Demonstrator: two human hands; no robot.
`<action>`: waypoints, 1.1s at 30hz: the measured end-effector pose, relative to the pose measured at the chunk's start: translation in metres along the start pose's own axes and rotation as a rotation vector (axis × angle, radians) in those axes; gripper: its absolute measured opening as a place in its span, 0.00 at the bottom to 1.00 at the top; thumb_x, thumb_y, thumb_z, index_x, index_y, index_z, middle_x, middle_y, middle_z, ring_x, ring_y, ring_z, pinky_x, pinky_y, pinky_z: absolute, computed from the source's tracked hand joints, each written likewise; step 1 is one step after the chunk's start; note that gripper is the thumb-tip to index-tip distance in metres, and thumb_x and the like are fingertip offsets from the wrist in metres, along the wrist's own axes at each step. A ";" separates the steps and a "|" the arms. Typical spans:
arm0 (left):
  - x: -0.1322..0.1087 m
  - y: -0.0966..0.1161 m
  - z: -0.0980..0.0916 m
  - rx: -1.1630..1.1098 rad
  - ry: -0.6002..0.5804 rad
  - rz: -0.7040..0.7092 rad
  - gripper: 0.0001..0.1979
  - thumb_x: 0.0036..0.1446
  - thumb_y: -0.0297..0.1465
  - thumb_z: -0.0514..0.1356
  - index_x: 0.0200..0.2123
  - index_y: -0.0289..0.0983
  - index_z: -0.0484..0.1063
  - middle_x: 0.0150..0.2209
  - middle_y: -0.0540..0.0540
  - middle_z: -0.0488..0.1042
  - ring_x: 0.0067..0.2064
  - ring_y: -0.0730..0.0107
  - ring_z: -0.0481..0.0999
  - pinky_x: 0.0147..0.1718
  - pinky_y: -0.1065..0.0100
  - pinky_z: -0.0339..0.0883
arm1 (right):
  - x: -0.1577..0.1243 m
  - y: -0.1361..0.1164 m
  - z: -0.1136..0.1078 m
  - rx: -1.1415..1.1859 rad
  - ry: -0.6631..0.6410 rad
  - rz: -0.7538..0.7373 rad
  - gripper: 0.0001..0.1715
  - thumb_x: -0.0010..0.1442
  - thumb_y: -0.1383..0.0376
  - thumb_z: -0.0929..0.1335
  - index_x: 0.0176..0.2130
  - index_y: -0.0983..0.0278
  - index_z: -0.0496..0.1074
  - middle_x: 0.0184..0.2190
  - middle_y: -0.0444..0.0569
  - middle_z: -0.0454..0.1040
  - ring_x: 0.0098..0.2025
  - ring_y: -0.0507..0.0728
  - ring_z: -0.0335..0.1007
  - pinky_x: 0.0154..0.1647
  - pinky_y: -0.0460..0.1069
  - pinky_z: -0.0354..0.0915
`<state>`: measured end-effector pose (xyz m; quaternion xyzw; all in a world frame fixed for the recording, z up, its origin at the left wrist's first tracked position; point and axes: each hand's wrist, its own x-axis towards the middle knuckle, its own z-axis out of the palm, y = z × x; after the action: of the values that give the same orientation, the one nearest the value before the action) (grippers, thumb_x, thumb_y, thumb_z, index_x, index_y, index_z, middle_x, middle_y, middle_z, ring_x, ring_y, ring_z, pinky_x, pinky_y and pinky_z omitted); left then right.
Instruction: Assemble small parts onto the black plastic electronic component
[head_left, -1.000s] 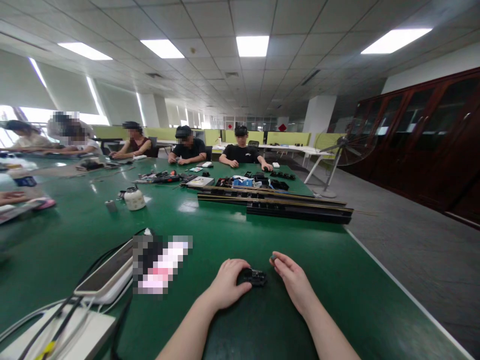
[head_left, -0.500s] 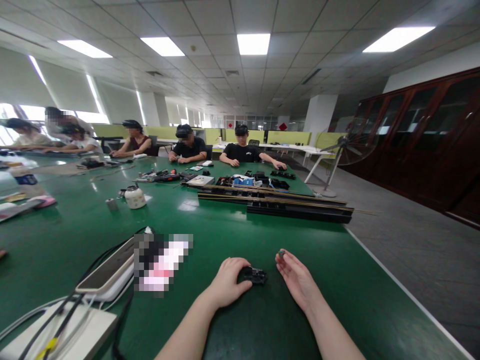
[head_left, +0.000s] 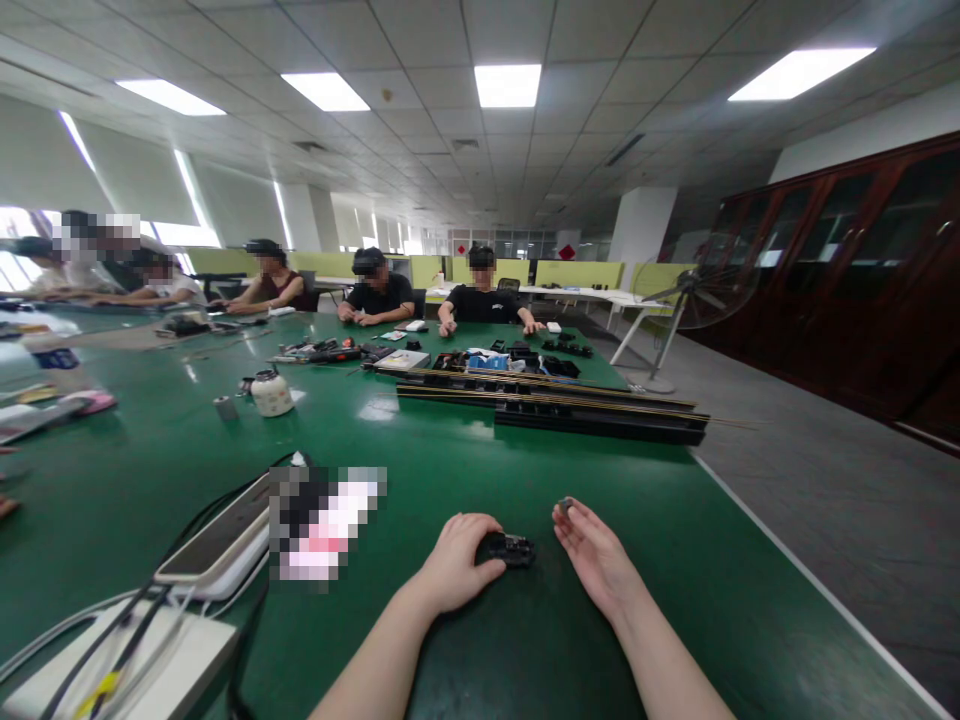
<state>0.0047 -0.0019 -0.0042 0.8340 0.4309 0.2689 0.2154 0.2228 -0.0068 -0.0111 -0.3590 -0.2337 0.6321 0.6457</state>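
Note:
My left hand [head_left: 457, 560] rests on the green table [head_left: 465, 460] with its fingers curled round a small black part [head_left: 508, 549]. My right hand [head_left: 592, 555] lies just right of that part, palm turned inward, and pinches a tiny dark piece [head_left: 565, 505] at its fingertips. The two hands are a short gap apart, near the table's front edge.
A phone on a white box [head_left: 214, 545] with cables lies at the left. Long black rails [head_left: 570, 410] cross the middle of the table, with a white jar [head_left: 271, 393] and tools beyond. Several people sit at the far end. A standing fan [head_left: 694, 295] is on the right.
My right hand has turned slightly and lifted the tiny piece a little. The left hand stays on the black part. The view has shifted very little.

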 end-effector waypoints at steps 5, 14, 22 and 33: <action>0.000 0.001 0.000 -0.005 -0.003 -0.007 0.17 0.45 0.30 0.61 0.42 0.40 0.66 0.45 0.48 0.70 0.48 0.62 0.66 0.50 0.61 0.55 | 0.001 0.000 -0.001 0.005 0.003 0.010 0.14 0.42 0.66 0.75 0.33 0.61 0.74 0.31 0.43 0.78 0.36 0.51 0.73 0.38 0.44 0.68; 0.000 0.002 -0.001 0.009 -0.015 -0.014 0.17 0.46 0.31 0.61 0.42 0.41 0.66 0.45 0.47 0.69 0.48 0.61 0.65 0.51 0.60 0.55 | -0.002 -0.001 0.003 -0.037 0.029 -0.011 0.14 0.41 0.63 0.75 0.32 0.61 0.74 0.31 0.44 0.77 0.37 0.53 0.73 0.40 0.46 0.68; 0.000 0.002 -0.001 -0.006 -0.009 -0.010 0.17 0.46 0.30 0.60 0.42 0.41 0.66 0.45 0.47 0.69 0.48 0.61 0.65 0.51 0.60 0.54 | -0.002 -0.001 0.001 -0.092 0.015 -0.035 0.14 0.42 0.62 0.74 0.33 0.60 0.74 0.31 0.45 0.77 0.38 0.55 0.72 0.42 0.49 0.67; 0.000 0.002 0.000 0.001 0.000 0.002 0.17 0.46 0.30 0.61 0.42 0.40 0.66 0.45 0.47 0.70 0.48 0.61 0.65 0.51 0.60 0.54 | -0.005 -0.002 0.008 -0.088 0.019 -0.025 0.16 0.39 0.62 0.76 0.32 0.61 0.75 0.30 0.43 0.77 0.35 0.52 0.72 0.39 0.46 0.65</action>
<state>0.0055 -0.0031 -0.0028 0.8345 0.4303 0.2688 0.2150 0.2177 -0.0105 -0.0041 -0.3901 -0.2596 0.6097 0.6393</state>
